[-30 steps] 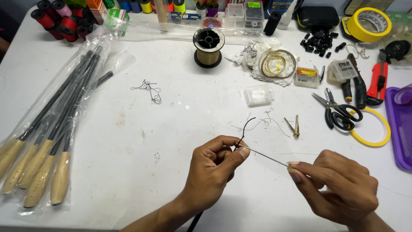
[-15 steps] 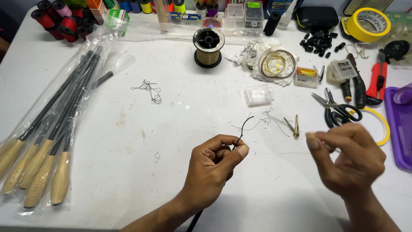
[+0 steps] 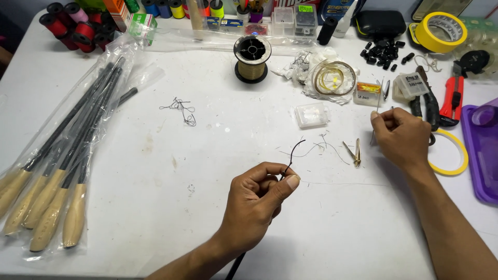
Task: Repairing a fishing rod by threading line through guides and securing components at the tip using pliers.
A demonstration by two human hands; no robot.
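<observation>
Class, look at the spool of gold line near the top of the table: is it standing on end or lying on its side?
Standing on end. The spool of gold line rests on one flange, its round black top and centre hole facing up.

I sit at a wide white table (image 3: 155,207) with small scuffs and dirty marks on its top, lit evenly and brightly from above with almost no hard shadows, and beyond its far left corner only a dark floor (image 3: 10,31) shows.
</observation>
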